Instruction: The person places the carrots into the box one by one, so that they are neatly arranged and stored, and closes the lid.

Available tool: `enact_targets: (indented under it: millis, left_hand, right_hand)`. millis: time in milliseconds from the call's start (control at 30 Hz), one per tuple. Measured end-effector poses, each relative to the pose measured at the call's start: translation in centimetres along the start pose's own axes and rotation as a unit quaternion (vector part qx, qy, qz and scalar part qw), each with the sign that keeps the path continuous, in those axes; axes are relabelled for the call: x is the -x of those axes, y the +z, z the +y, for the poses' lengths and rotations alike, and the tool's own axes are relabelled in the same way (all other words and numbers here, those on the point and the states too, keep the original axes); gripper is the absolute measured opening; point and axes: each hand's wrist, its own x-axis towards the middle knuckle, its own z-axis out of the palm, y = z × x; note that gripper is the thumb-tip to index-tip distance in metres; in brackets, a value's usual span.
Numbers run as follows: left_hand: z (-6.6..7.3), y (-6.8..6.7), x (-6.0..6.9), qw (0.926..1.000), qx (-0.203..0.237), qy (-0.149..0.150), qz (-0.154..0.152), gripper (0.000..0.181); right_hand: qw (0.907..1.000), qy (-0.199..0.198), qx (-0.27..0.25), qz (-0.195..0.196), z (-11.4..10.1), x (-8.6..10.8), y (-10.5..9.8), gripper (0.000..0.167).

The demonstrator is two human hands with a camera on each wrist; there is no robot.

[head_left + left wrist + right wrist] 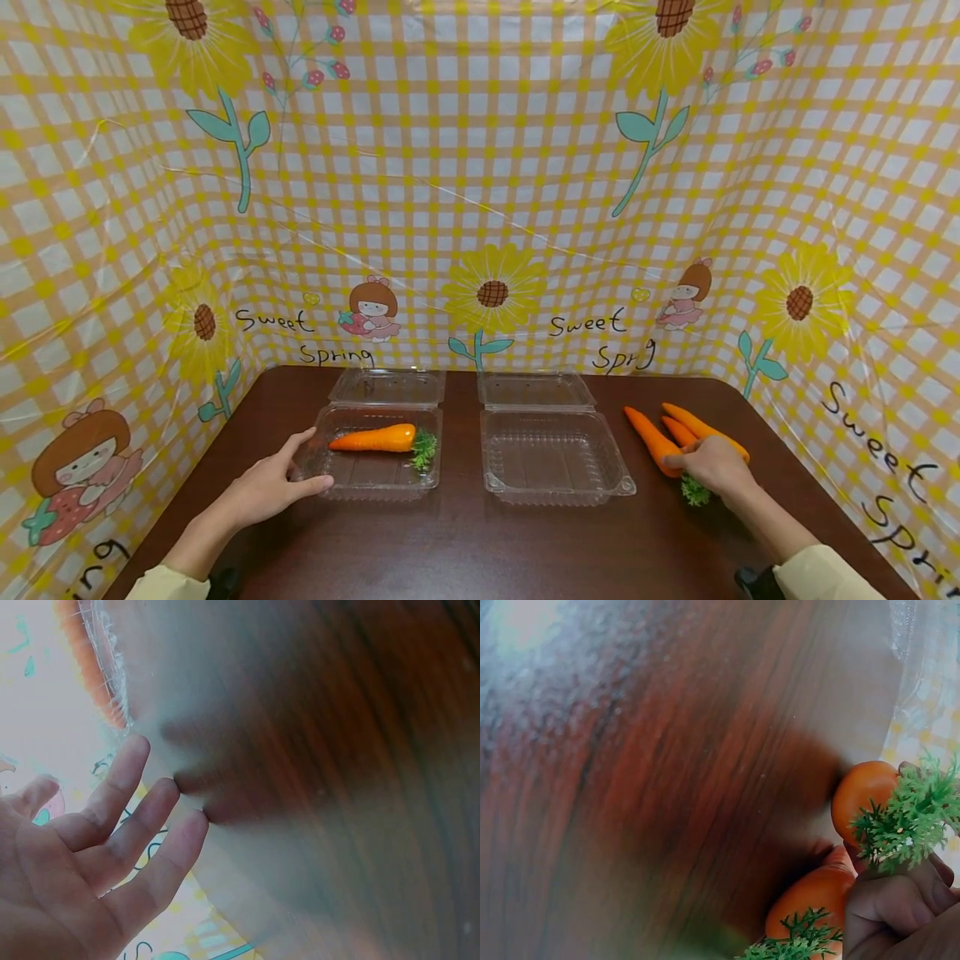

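At the left clear plastic box [378,480], my left hand [262,492] has its thumb and fingers spread around the near left corner. An orange carrot [375,437] with a green leafy top lies inside that box. On the right, my right hand [718,468] pinches another carrot [648,433] near its leafy end; in the right wrist view its thick orange end [862,799] and green leaves show beside the fingers. Two more carrots lie just beyond and under this hand, one [697,423] longer in view, the other [677,429] partly hidden.
A second clear box [555,458] stands in the middle right with its lid [536,390] folded back. The left box's lid [386,387] is folded back too. Both sit on a dark brown table [465,533], with checked cloth walls [480,192] around it.
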Motion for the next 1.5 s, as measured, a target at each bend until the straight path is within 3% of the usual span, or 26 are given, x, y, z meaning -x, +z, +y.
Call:
enact_targets:
  millis: [300,567,700,800,1067,1500]
  left_hand:
    - [-0.3,0.1,-0.2,1.0000,-0.005,0.000,0.004,0.091]
    - [-0.3,0.0,-0.3,1.0000,0.007,-0.004,0.003,0.092]
    - [-0.3,-0.1,-0.2,1.0000,0.005,-0.007,0.004,0.092]
    - [-0.3,-0.1,-0.2,0.9999,0.007,-0.008,0.005,0.092]
    - [-0.4,0.0,-0.3,0.9999,0.016,0.000,0.005,0.091]
    - [-0.5,0.2,-0.4,0.9997,0.023,-0.007,-0.002,0.092]
  right_hand:
    - [0.9992,-0.012,-0.030,-0.026,-1.3,0.0,-0.6,0.033]
    - [0.9982,-0.042,-0.034,-0.024,-4.3,0.1,-1.9,0.033]
    - [0.9974,-0.059,-0.016,-0.038,-6.8,0.2,-2.7,0.055]
    - [0.9960,-0.072,-0.006,-0.053,-8.7,0.2,-2.9,0.059]
    - [0.9894,-0.110,-0.043,-0.085,-13.7,-0.2,-1.5,0.051]
    - [0.9762,-0.172,-0.019,-0.132,-22.1,-0.1,1.9,0.042]
